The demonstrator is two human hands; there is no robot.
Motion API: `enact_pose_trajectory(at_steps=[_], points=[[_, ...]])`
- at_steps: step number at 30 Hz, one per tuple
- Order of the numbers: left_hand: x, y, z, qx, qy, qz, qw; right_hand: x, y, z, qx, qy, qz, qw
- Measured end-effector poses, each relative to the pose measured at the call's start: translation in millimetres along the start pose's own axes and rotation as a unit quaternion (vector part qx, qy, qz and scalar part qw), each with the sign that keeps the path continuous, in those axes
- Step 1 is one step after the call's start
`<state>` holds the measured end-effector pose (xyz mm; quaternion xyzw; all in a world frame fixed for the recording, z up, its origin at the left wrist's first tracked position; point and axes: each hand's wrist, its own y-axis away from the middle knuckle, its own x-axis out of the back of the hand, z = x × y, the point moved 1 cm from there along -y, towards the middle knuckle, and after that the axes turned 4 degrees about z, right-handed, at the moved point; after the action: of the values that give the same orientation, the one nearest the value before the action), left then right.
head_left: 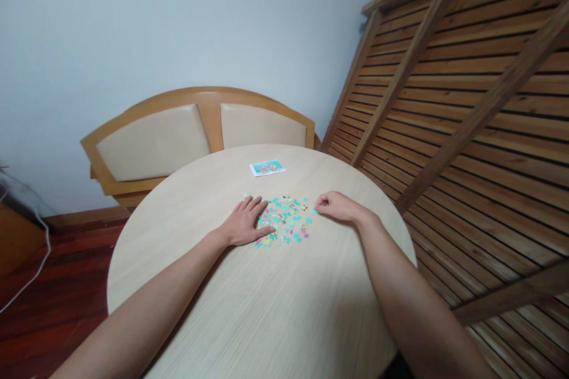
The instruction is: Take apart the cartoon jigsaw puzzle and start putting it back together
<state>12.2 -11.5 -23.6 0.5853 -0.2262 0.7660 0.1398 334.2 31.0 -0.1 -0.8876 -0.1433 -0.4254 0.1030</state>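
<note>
Many small jigsaw puzzle pieces (287,219), mostly turquoise with some pink, yellow and white, lie scattered in a loose patch on the round table (267,308). My left hand (244,222) rests palm down at the patch's left edge, fingers spread, covering some pieces. On the right side of the patch, my right hand (335,206) is closed, its thumb and fingertips pinched at a turquoise puzzle piece (315,211). Beyond the pieces lies a printed picture card (267,167), turquoise with colourful figures and a white border.
Behind the table stands a wooden headboard (208,112) with cream padded panels, against a pale wall. A large slatted wooden frame (444,100) leans close along the right side. A white cable (47,243) hangs down to the dark red floor at the left.
</note>
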Motion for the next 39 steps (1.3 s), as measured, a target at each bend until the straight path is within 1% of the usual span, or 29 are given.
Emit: enact_pose_trajectory(at_steps=[2, 4, 8, 9, 10, 12, 14, 15, 18, 21, 26, 28, 30, 34, 39], points=[[0.1, -0.2, -0.2, 0.002, 0.002, 0.000, 1.000, -2.7, -2.5, 5.2, 0.000, 0.009, 0.000, 1.000], [0.4, -0.3, 0.0, 0.003, 0.008, 0.000, 1.000, -4.8, -3.3, 4.4, 0.009, 0.006, -0.001, 1.000], [0.8, -1.0, 1.4, 0.009, 0.013, 0.003, 1.000, -9.2, -0.1, -12.2, 0.065, 0.026, 0.038, 0.997], [0.7, -1.2, 1.7, 0.011, 0.011, 0.003, 1.000, -12.4, 1.0, -17.7, 0.077, 0.042, 0.035, 0.996], [0.3, -1.5, 1.9, 0.013, 0.009, 0.001, 1.000, -17.1, 1.8, -23.1, 0.078, 0.061, 0.018, 0.995], [-0.8, -2.1, 2.1, 0.014, 0.007, -0.005, 1.000, -30.0, 2.2, -32.8, 0.062, 0.098, -0.040, 0.992], [-2.1, -2.5, 2.0, 0.011, 0.008, -0.007, 1.000, -44.4, 1.3, -41.1, 0.053, 0.129, -0.066, 0.988], [-2.7, -2.5, 2.0, 0.010, 0.008, -0.008, 1.000, -51.0, 0.6, -44.8, 0.057, 0.142, -0.069, 0.986], [-3.0, -2.4, 2.1, 0.012, 0.009, -0.011, 1.000, -64.3, -0.8, -54.1, 0.101, 0.148, -0.062, 0.982], [-1.1, -3.6, 0.7, 0.017, 0.017, -0.006, 1.000, -66.3, 0.6, -60.5, 0.131, 0.135, -0.066, 0.980], [1.4, -9.6, -9.9, 0.044, 0.019, 0.032, 0.998, -66.7, 6.2, -69.6, 0.142, 0.137, -0.080, 0.977], [0.7, -11.4, -13.8, 0.061, 0.013, 0.028, 0.998, -71.6, 7.3, -73.5, 0.145, 0.150, -0.078, 0.975], [-0.2, -12.2, -15.0, 0.062, 0.010, 0.012, 0.998, -78.1, 6.6, -76.8, 0.150, 0.155, -0.065, 0.974], [-0.9, -13.2, -11.9, 0.021, 0.027, -0.010, 0.999, -88.8, -0.3, -79.8, 0.157, 0.147, -0.037, 0.976], [3.6, -12.6, -11.3, -0.003, 0.060, -0.004, 0.998, -88.9, -8.5, -79.3, 0.167, 0.133, -0.010, 0.977]])
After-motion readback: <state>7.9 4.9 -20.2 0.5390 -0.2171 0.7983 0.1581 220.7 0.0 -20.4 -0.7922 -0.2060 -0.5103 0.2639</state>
